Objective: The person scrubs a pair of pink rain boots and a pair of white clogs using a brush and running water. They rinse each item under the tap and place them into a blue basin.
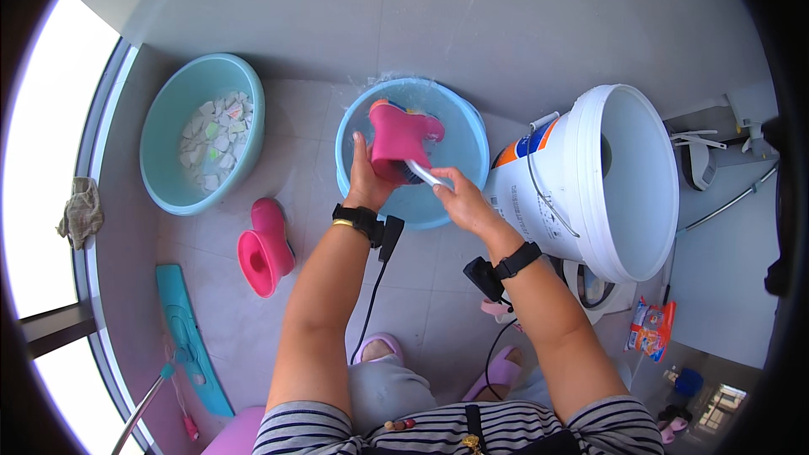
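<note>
My left hand (368, 178) grips a pink rubber boot (401, 136) near its top opening, holding it tilted over a light-blue plastic basin (475, 139). Between the fingers of my right hand (466, 201) is the white handle of a scrub brush (425, 172). The brush's dark bristles sit at the boot's opening, partly hidden by its rim. Water lies in the basin beneath. On the tiled floor to the left, a second pink rubber boot (268, 246) has its opening turned toward me.
A teal tub (152, 145) holding broken white pieces stands at the left wall. At right is a big white bucket (638, 183) with a wire handle. A turquoise flat mop (189, 335) lies lower left; a grey cloth (82, 212) hangs on the window ledge.
</note>
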Motion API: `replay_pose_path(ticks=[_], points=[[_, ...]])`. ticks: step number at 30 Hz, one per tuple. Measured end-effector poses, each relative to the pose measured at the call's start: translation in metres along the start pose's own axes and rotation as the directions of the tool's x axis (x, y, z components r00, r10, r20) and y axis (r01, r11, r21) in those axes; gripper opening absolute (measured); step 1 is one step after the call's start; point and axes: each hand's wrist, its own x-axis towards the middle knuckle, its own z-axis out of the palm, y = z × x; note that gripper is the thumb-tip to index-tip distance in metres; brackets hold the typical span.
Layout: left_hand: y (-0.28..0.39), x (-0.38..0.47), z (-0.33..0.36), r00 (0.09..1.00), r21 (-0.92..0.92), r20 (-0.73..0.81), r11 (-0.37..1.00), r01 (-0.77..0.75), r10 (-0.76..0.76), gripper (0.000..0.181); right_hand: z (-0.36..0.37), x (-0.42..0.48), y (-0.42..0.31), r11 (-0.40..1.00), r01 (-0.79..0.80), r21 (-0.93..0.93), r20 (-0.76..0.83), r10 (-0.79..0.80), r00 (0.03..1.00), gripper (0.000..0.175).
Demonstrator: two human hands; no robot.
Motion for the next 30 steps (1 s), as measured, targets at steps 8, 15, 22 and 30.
replay_pose_path(ticks=[8, 15, 22, 30], points=[[-0.040, 0.023, 0.016, 0.956, 0.171, -0.244, 0.964, 0.206, -0.161, 0.056, 0.008, -0.004, -0.059, 0.696, -0.297, 0.654, 0.105, 0.305, 0.947, 0.041], [-0.048, 0.006, 0.032, 0.936, 0.144, -0.353, 0.987, 0.070, -0.014, 0.066, -0.015, -0.024, -0.061, 0.762, -0.404, 0.506, 0.195, 0.355, 0.914, 0.048], [-0.046, 0.007, 0.016, 0.944, 0.095, -0.326, 0.995, -0.024, 0.054, 0.065, -0.016, -0.015, -0.060, 0.878, -0.350, 0.327, 0.366, 0.223, 0.903, 0.049], [-0.028, 0.005, 0.021, 0.883, 0.243, -0.421, 0.964, -0.110, 0.207, 0.050, -0.024, -0.008, -0.062, 0.826, -0.469, 0.312, 0.518, 0.266, 0.813, 0.048]])
